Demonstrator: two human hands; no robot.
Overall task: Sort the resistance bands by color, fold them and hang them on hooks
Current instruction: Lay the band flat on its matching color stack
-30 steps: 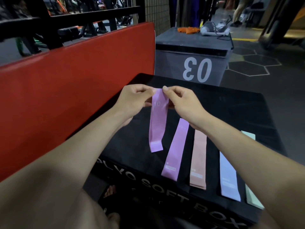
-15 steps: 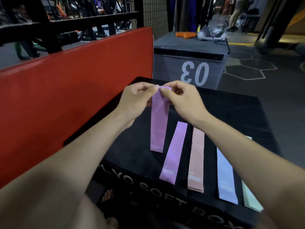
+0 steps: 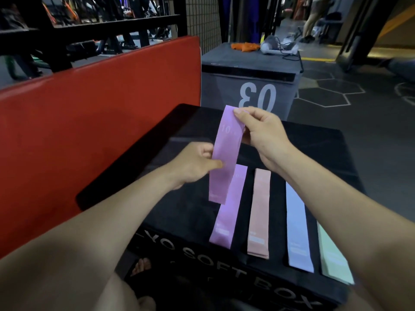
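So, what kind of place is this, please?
Most likely a gym: the bands lie on a black plyo soft box, another numbered box stands behind, and a red pad sits beside a metal rack.

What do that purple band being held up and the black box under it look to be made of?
The held purple band looks like thin, matte, stretchy fabric or rubber: it hangs limp and flat, pinched between the right hand and left hand. Which of the two, I cannot tell. The black box seems foam-padded under matte vinyl-like skin, going by its printed words "SOFT BOX".

Four bands (image 3: 258, 213) lie side by side on the box (image 3: 184, 212).
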